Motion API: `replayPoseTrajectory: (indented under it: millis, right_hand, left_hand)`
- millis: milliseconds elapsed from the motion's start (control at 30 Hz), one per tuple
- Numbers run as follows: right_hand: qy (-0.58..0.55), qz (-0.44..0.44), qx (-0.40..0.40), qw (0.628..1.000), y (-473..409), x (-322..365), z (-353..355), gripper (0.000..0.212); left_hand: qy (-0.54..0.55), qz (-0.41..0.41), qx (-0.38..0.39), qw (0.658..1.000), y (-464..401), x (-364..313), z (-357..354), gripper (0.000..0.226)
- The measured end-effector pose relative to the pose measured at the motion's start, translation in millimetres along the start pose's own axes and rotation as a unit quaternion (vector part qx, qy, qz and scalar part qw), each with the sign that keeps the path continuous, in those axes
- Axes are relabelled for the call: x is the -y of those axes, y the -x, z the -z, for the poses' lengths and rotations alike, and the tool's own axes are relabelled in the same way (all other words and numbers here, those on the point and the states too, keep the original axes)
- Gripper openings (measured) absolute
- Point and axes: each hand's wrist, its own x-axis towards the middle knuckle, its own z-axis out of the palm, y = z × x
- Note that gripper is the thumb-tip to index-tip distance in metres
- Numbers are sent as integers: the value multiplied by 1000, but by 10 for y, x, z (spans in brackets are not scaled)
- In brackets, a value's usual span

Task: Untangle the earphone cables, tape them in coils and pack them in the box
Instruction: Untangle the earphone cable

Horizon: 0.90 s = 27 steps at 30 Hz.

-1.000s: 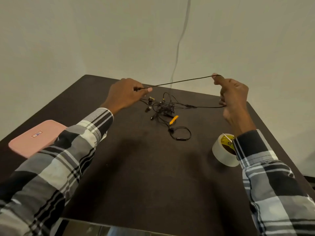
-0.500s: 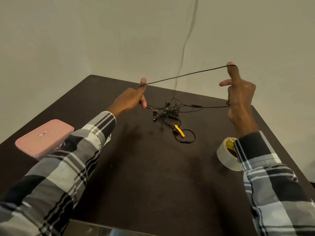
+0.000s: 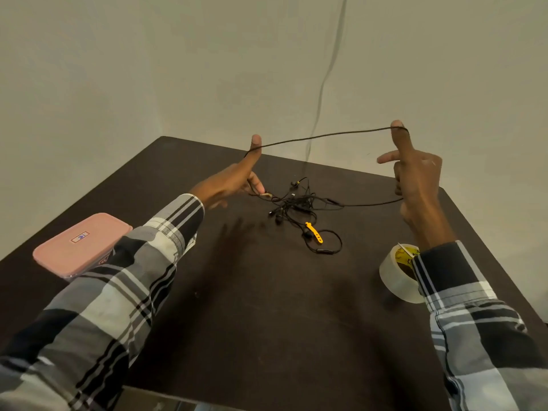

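A black earphone cable (image 3: 326, 137) is stretched taut in the air between my hands. It runs over the raised thumb of my left hand (image 3: 231, 182), whose lower fingers pinch its plug end. At the other side it loops over the raised index finger of my right hand (image 3: 418, 176), and the lower strand runs into that hand's curled fingers. That strand leads back to a tangle of earphones (image 3: 296, 203) lying at the far middle of the table. A closed pink box (image 3: 80, 244) sits at the left. A roll of clear tape (image 3: 397, 277) stands at the right, partly behind my right sleeve.
Everything lies on a dark brown table (image 3: 267, 321) set against a pale wall. A yellow cable clip (image 3: 314, 235) lies on the near side of the tangle. A thin grey wire (image 3: 326, 78) hangs down the wall behind the table.
Both hands have risen and moved apart, lifting the stretched cable higher. My left thumb and right index finger now point up with the cable over them.
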Motion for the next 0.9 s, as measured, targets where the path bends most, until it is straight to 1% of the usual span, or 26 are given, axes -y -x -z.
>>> replayPoseTrajectory:
  millis: [33,100,133,167,200,267,300,333,367,400,433,467,500,533,600,633,700,767,833,900]
  right_hand:
    - [-8,6,8,1000,8,41,-8,60]
    - [2,24,45,999,31,115,-50,47]
    - [21,33,75,996,52,138,-93,37]
    - [42,41,108,992,83,152,-142,31]
    - [59,47,140,987,112,152,-198,29]
    - [86,49,198,975,170,148,-299,28]
    - [97,49,224,969,195,155,-339,26]
    - [102,48,248,962,208,163,-370,24]
    - [99,47,267,958,222,181,-390,21]
    - [90,46,282,954,234,204,-408,19]
    - [79,47,290,953,241,227,-416,19]
    - [67,51,293,952,236,254,-411,21]
    - [54,54,291,954,224,277,-395,25]
    - [40,58,283,956,198,300,-368,27]
    - [19,64,260,963,133,319,-269,25]
    - [18,68,248,966,100,306,-220,25]
    - [28,72,223,972,44,251,-137,23]
    - [38,75,208,974,11,170,-97,25]
    - [35,75,203,976,-17,97,-91,26]
    - [60,84,198,975,-43,33,-99,22]
  left_hand:
    - [6,-21,-25,999,-6,6,-3,97]
    - [0,-87,-62,994,-29,0,-17,61]
    - [-18,-114,-55,992,-42,-5,-17,44]
    - [-40,-126,-33,991,-38,-17,-23,33]
    - [-61,-125,-3,990,-33,-37,-37,40]
    - [-95,-127,35,987,10,-121,-104,80]
    - [-94,-147,29,984,36,-180,-142,96]
    - [-84,-182,14,980,69,-255,-186,103]
    - [-76,-224,-6,972,96,-325,-227,102]
    - [-73,-262,-25,962,114,-391,-246,91]
    - [-76,-293,-33,952,136,-458,-252,70]
    - [-83,-314,-39,945,171,-522,-247,45]
    - [-67,-331,-45,940,203,-568,-247,25]
    - [-23,-339,-53,939,239,-603,-230,19]
    - [104,-333,-99,932,328,-651,-147,21]
    - [166,-329,-136,920,369,-663,-73,22]
    - [250,-329,-203,888,422,-693,89,24]
    - [292,-346,-244,858,474,-738,206,25]
    - [320,-364,-266,833,502,-770,267,24]
    - [353,-371,-287,809,534,-796,321,24]
